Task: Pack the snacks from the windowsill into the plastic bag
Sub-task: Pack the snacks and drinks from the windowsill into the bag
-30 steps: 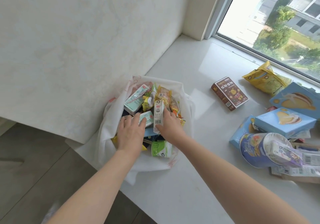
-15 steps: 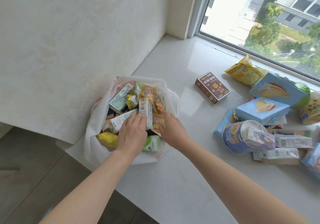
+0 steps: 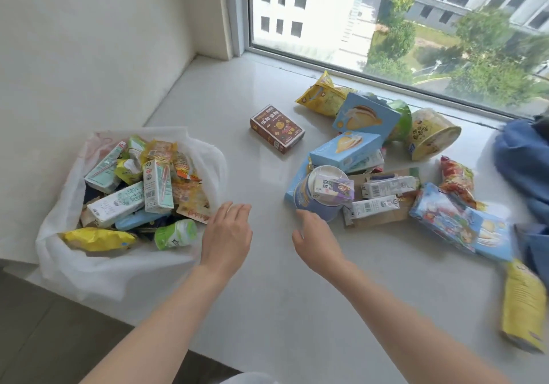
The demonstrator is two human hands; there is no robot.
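The white plastic bag (image 3: 118, 267) sits at the left of the frame on the corner of the windowsill (image 3: 267, 294), its mouth spread wide and its lower edge hanging past the sill's edge. It is heaped with snacks: pale green drink cartons (image 3: 157, 186), a yellow packet (image 3: 98, 238), a small green-and-white bottle (image 3: 176, 234) and orange sachets; what lies under this top layer is hidden.

The left hand (image 3: 226, 235) hovers just right of the bag's rim, fingers loosely bent and holding nothing. The right hand (image 3: 316, 242) is in the middle of the frame, also holding nothing, fingers relaxed; its fingertips (image 3: 303, 214) reach the base of a blue paper cup (image 3: 315, 202) lying on its side, though real contact cannot be told.

The unpacked snacks lie in a pile at centre right. A brown box (image 3: 277, 129) lies apart from it, toward the upper centre. Two light blue boxes (image 3: 346, 150) overlap near a yellow bag (image 3: 322, 97) and a tipped yellow noodle tub (image 3: 432, 134). A small purple carton (image 3: 334, 189) rests on the cup, with white cartons (image 3: 389, 186) on brown cardboard beside it. Further right, a blue patterned packet (image 3: 445, 218) and a red-and-yellow packet (image 3: 457, 178) are smeared by blur, and their print is unreadable. A yellow packet (image 3: 524, 306) at the lower right is blurred too. Blue cloth (image 3: 525, 160) is cut off by the right edge.
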